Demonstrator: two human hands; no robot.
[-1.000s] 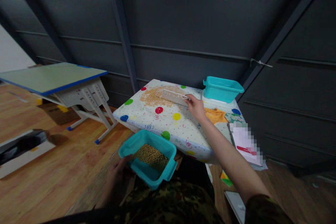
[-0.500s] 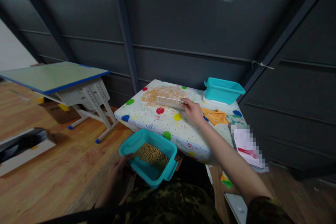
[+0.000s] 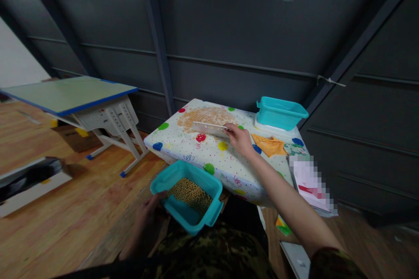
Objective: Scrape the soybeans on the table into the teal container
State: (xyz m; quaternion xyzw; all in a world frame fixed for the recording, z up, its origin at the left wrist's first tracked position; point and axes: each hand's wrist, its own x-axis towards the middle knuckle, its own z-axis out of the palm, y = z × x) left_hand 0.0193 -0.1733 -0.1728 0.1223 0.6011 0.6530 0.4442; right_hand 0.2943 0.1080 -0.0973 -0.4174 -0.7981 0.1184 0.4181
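My left hand grips the near left rim of a turquoise plastic tub, held tilted at the table's front edge. Dried soybeans cover part of its bottom. Over the table my right hand pinches the right end of a thin, flat whitish plate, standing on its long edge; its exact kind is unclear. Just behind and left of the plate, loose soybeans and paler fine bits lie spread on the patterned tablecloth.
A second turquoise tub stands on a white base at the back right. Beside it are an orange cloth and a stack of papers. A school desk is at left, an open box on the floor. A dark panelled wall rises behind.
The plate in my right hand has shifted slightly left across the tablecloth. My left hand and the tub stay nearly the same; the view has turned a little.
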